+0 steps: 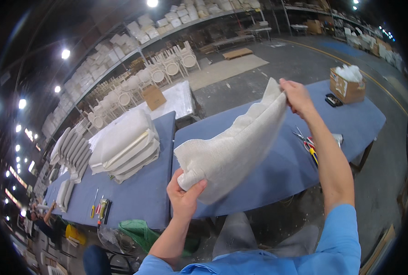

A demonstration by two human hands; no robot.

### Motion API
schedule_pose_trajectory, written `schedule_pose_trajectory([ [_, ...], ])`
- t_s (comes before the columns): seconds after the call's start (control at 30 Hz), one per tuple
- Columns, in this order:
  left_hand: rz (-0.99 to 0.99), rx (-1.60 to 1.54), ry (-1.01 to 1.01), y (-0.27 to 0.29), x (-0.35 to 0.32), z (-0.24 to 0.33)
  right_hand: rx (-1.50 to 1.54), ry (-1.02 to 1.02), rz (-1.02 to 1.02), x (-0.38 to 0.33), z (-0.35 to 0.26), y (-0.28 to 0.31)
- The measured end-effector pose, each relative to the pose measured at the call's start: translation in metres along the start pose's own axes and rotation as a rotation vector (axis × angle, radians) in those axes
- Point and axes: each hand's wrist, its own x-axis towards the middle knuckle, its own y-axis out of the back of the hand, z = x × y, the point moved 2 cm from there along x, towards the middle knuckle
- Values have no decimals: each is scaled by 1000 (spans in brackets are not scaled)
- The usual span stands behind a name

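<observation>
A piece of light beige upholstery fabric (234, 153) is stretched between my hands above the blue-covered table. My left hand (184, 195) pinches its near left corner, thumb on top, where the cloth folds over. At the far right corner, my right hand (297, 97) is closed on the edge, raised higher than the left. The upper edge of the fabric is wavy, and its middle sags toward the table. Beneath my right forearm lie pliers (311, 149) with red and yellow handles, partly hidden by the arm.
Left of me, stacked cushion pieces (124, 142) and a row of padded backs (71, 151) rest on the blue table (140, 201). A screwdriver (93, 206) and a staple gun (104, 210) lie near its front edge. A cardboard box (347, 87) stands far right. Another person (46, 224) works at far left.
</observation>
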Motion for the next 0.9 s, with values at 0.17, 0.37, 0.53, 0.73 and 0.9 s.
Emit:
schedule_pose_trajectory([
  [0.17,17,-162,3,-21,10,-9,-371,117,118,-17,-10,26],
  [0.37,-147,32,-21,-44,23,14,-467,224,181,-29,1,51],
  [0.53,0,46,-16,-47,29,23,-700,642,253,-52,-39,19],
  [0.73,29,41,-35,-39,41,25,-439,1080,-529,-123,-94,-67],
  [0.9,75,80,-58,-39,43,21,-446,801,-977,-122,-110,-90],
])
